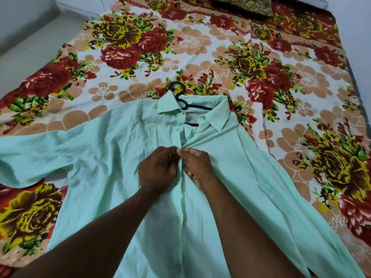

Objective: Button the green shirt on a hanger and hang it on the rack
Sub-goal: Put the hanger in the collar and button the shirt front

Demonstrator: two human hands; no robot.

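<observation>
A floral bedsheet [200, 43] covers the bed, a patterned pillow [241, 5] at its head

Bed under me with a floral bedsheet [140, 47]: red, yellow and peach blooms on white. Dark patterned pillow [241, 5] at far end. Plain white surface [24, 41] on my left. Soft, even light.

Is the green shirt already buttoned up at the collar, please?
No, the collar of the green shirt lies open, with the black hanger showing in the gap.
</observation>
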